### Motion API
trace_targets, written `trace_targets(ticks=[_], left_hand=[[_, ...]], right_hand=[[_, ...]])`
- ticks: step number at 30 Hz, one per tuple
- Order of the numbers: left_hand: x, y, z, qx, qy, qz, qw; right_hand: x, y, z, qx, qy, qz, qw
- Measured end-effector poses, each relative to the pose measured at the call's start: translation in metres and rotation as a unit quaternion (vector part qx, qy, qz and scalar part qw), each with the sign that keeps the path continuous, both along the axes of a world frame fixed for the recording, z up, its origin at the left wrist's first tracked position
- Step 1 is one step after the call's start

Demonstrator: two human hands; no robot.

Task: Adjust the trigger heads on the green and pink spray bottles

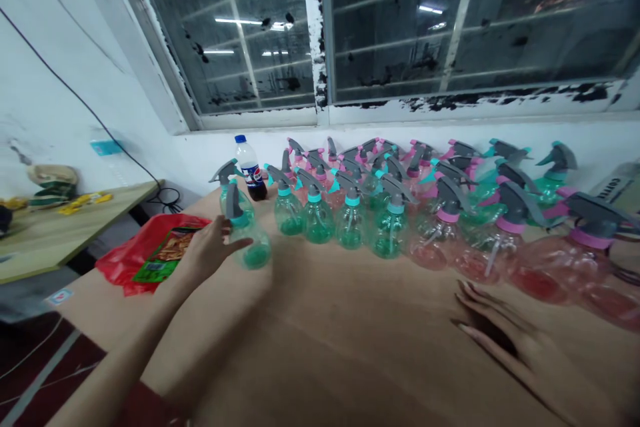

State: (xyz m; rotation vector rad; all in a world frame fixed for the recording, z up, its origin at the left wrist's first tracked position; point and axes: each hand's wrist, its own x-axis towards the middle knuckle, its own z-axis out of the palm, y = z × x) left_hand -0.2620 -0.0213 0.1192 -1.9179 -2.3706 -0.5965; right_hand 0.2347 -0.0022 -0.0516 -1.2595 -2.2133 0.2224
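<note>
My left hand (205, 250) is at a spray bottle (256, 253) with a clear green body, a teal collar and a grey trigger head. Its thumb stretches across the front of the bottle, apart from the fingers at the left side; whether they touch it I cannot tell. Just behind stands another green spray bottle (227, 197). My right hand (525, 353) is open, fingers apart and holding nothing, low over the table in front of the pink spray bottles (543, 270). A row of green spray bottles (319, 221) stands between the hands.
More pink and green bottles crowd the back of the wooden table (320, 340), against the wall under the window. A cola bottle (251, 170) stands at the back left. A red plastic bag (120, 257) with a green snack packet (155, 267) lies left of my forearm. A side table (75, 233) is farther left.
</note>
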Motion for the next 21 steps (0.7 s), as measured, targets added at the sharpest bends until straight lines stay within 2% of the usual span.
trace_targets(ticks=[3,6,10,12,15,21], left_hand=[[0.013,-0.023,-0.009,-0.038,-0.044,-0.064,0.996],[0.038,-0.038,-0.017,-0.084,-0.079,-0.137,0.984],[0.082,-0.047,-0.011,-0.119,-0.102,-0.263,0.952],[0.101,-0.047,-0.003,-0.131,-0.115,-0.296,0.939],[0.119,-0.042,0.004,-0.118,-0.165,-0.312,0.928],[0.139,-0.017,-0.001,-0.103,-0.265,-0.381,0.88]], right_hand=[[0.0,0.001,-0.002,-0.006,-0.007,-0.004,1.0],[-0.001,0.002,-0.004,-0.005,-0.013,-0.012,1.0],[-0.003,0.003,-0.001,-0.012,-0.028,-0.016,0.999],[-0.004,0.003,0.002,-0.017,-0.031,-0.02,0.999],[-0.006,0.002,0.006,-0.027,-0.032,-0.028,0.999],[-0.007,0.001,0.009,-0.03,-0.037,-0.028,0.998]])
